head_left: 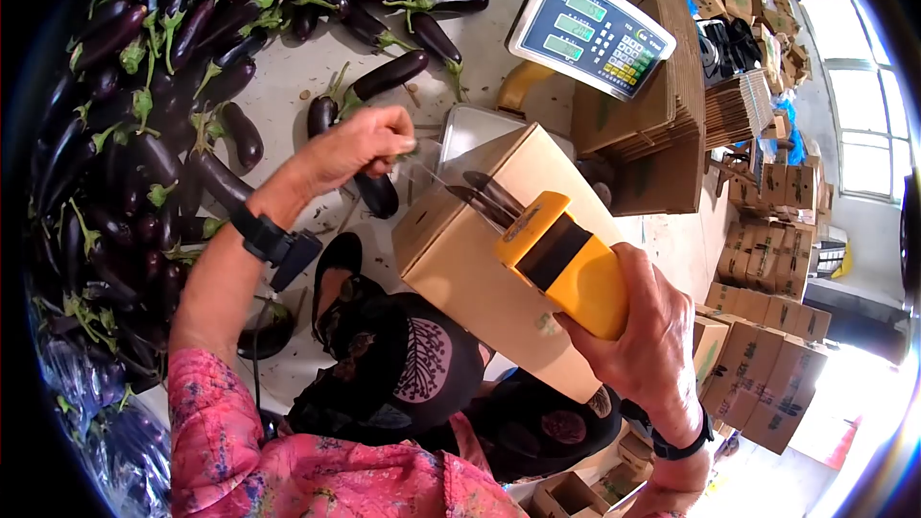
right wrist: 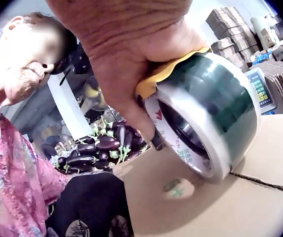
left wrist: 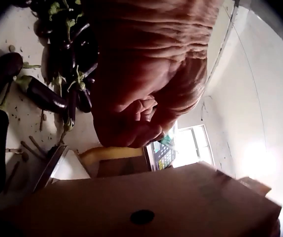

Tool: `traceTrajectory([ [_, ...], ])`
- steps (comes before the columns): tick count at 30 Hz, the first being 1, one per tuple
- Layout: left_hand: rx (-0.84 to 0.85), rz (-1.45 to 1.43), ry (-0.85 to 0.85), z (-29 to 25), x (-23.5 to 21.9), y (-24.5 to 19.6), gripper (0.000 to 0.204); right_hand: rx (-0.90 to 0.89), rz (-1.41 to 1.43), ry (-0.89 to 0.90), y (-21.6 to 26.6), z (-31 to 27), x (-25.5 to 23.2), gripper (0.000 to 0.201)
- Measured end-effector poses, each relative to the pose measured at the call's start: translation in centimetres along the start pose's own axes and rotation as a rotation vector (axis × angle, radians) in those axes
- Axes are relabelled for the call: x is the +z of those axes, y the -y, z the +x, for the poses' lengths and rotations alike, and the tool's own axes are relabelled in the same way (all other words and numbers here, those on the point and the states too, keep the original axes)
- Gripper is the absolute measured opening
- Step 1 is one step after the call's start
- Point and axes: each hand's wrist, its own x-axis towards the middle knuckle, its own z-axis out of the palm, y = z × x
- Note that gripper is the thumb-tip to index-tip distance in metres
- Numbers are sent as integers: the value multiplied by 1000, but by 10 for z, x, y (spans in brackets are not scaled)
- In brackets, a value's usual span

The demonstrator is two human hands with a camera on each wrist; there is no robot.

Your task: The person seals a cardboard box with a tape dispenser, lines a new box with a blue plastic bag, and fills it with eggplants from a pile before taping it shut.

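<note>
The right hand [head_left: 643, 336] grips a yellow tape dispenser [head_left: 566, 264] above a closed cardboard box [head_left: 480, 278]. In the right wrist view a wide tape roll [right wrist: 215, 113] sits in the dispenser, close over the seam between the box's flaps. The left hand [head_left: 360, 146] is beyond the box's far left corner, its fingers curled, pinching the end of a clear tape strip [head_left: 432, 168] that stretches to the dispenser. In the left wrist view the left hand [left wrist: 146, 98] is above the box [left wrist: 146, 202], and its fingertips are partly hidden.
Many eggplants [head_left: 125, 192] lie heaped on the floor at left, with a few loose near the left hand. A scale display [head_left: 590, 29] stands beyond the box, its metal platform [head_left: 470, 134] beside it. Flattened cartons [head_left: 643, 105] lean at right; stacked boxes [head_left: 767, 374] stand behind.
</note>
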Motion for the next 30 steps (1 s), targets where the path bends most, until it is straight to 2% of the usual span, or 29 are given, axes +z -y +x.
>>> traceTrajectory([
  [2, 77, 142, -51, 7, 16, 13, 14, -13, -5, -6, 2, 2, 4, 57],
  [4, 38, 204, -55, 15, 28, 25, 14, -25, 13, -28, 1, 3, 7, 57],
  [5, 134, 393, -113, 20, 32, 37, 14, -26, 33, -21, -1, 4, 7, 58],
  [6, 233, 584, -168, 24, 35, 53, 14, -24, 35, -21, -1, 5, 7, 58],
  [9, 173, 825, -280, 21, 33, 126, 11, -21, 59, -4, -6, 5, 8, 61],
  [12, 217, 641, -442, 15, 28, 149, 11, 17, 67, -12, -1, 4, 9, 57],
  [13, 67, 533, -456, 20, 24, 139, 19, 1, 70, -19, -2, 4, 10, 58],
  [15, 142, 490, -478, 30, 26, 103, 28, 16, 56, -10, -2, 5, 9, 58],
  [19, 497, 394, -367, 40, 62, -4, 40, 4, 61, -47, -2, 4, 13, 57],
  [20, 588, 503, -300, 41, 74, -21, 38, 10, 54, -45, -1, 4, 13, 57],
  [21, 735, 541, -323, 48, 88, -21, 38, 18, 46, -44, 1, 5, 11, 58],
  [22, 813, 690, -340, 50, 103, -21, 40, 25, 37, -42, 1, 5, 11, 58],
  [24, 832, 543, -118, 68, 102, 10, 40, 44, 45, -39, 0, 2, 10, 59],
  [26, 896, 671, -158, 89, 81, 75, 39, 47, 54, -47, -1, 2, 10, 60],
  [27, 836, 676, -133, 95, 72, 100, 39, 43, 59, -49, -3, 2, 11, 60],
  [28, 842, 755, -181, 102, 67, 121, 39, 45, 66, -47, -3, 0, 13, 61],
  [29, 846, 836, -230, 107, 60, 138, 39, 52, 76, -37, -2, 0, 14, 61],
  [30, 852, 917, -287, 102, 56, 131, 39, 52, 81, -29, -3, 1, 13, 61],
])
